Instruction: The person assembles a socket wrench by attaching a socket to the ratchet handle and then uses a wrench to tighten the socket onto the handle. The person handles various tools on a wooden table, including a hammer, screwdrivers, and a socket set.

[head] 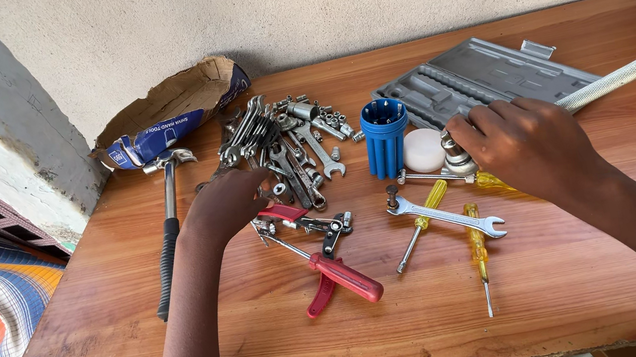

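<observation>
My left hand (225,203) reaches over the wooden table (529,289) and rests on the edge of a pile of steel spanners and sockets (280,137), fingers curled down among them; what it grips is hidden. My right hand (519,145) is closed around a small metal socket piece (453,153) beside a white round puck (424,150) and a blue ribbed bit holder (385,136). Under that hand lies a yellow-handled screwdriver (493,181).
A hammer with black grip (168,240) lies left. Red-handled pliers (335,276), a double open-end spanner (447,217) and two more yellow screwdrivers (479,250) lie in front. A grey plastic tool case (483,75), a knurled metal handle (623,77) and torn cardboard box (171,113) sit behind.
</observation>
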